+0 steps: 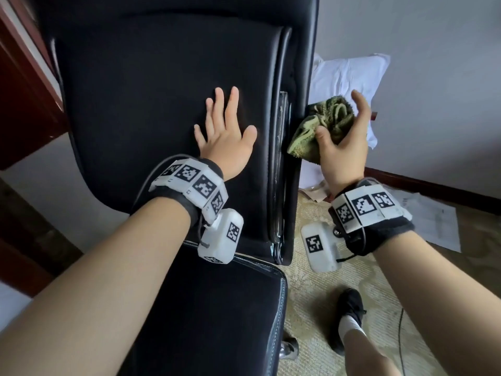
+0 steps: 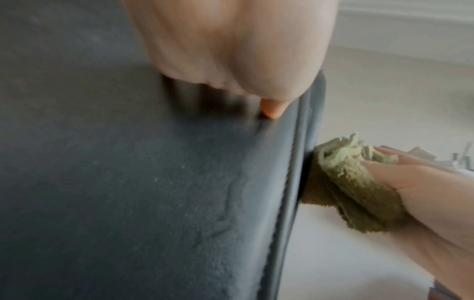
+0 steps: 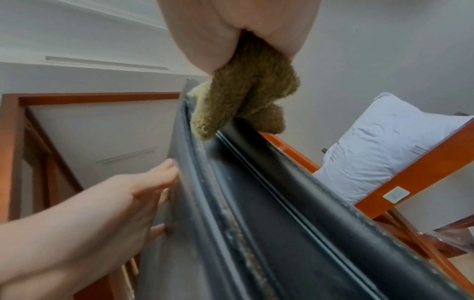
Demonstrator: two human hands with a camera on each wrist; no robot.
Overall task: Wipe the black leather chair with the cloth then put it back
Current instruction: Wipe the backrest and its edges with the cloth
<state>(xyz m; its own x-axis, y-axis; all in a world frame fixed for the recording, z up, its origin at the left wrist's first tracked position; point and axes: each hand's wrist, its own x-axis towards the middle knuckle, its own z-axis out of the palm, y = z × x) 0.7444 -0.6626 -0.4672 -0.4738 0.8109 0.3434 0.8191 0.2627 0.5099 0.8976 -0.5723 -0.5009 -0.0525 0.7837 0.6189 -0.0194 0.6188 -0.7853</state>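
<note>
The black leather chair [image 1: 168,85] is braced by the left hand [image 1: 226,134], which is laid flat against the front of the backrest with the fingers straight and spread; nothing is gripped by it, and the palm seems to be placed there so that the chair is kept from swivelling or rolling while its edge is rubbed. The green cloth [image 1: 322,128] is bunched in the right hand [image 1: 343,142], with the thumb pinched over one fold and the fingers curled round the back of the wad, and it is pressed against the right side edge of the backrest, outside the raised piping. In the right wrist view the cloth [image 3: 246,97] is seen touching the groove between two ridges of the chair's edge [image 3: 256,203], where pale grit or worn, crumbled material is lodged along the seam; this is probably why the cloth is held bunched to a blunt point and not spread flat. In the left wrist view the cloth [image 2: 346,182] is shown just beside the piping, with the left hand's thumb tip set on the leather near that seam. The wiping is judged to be under way, and the return of the cloth is not yet begun. A white pillow [image 1: 349,77] lies behind the chair.
</note>
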